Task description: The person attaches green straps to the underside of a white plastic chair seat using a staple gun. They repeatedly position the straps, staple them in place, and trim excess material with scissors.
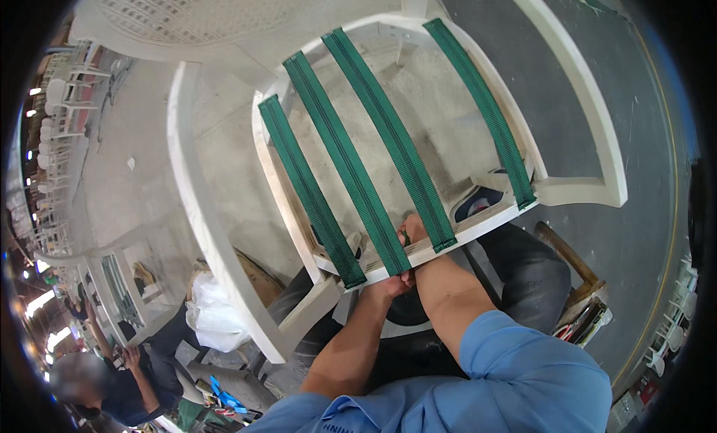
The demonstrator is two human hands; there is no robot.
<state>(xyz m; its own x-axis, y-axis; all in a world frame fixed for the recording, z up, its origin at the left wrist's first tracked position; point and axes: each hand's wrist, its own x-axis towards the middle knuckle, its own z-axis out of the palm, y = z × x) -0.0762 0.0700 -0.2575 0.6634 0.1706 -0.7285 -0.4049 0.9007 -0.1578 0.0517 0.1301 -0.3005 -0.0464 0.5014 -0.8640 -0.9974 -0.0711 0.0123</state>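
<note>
A white armchair frame [489, 225] leans across my lap, with green webbing straps [388, 142] stretched over its seat opening. At the rail near me, my left hand [394, 286] is just below the end of one middle strap [358, 187], fingers bent and partly hidden by the rail. My right hand [413, 227] reaches under the rail and shows inside the seat opening, beside the same strap. Its fingers are curled in, close to a small bit of green. What either hand grips is too small and covered to make out.
The chair's curved arms [202, 201] stand on both sides, its woven backrest [172, 15] at the far end. A white plastic bag [216, 310] lies at left. A seated co-worker [127, 373] is lower left. A wooden stool-like piece [571, 261] stands at right.
</note>
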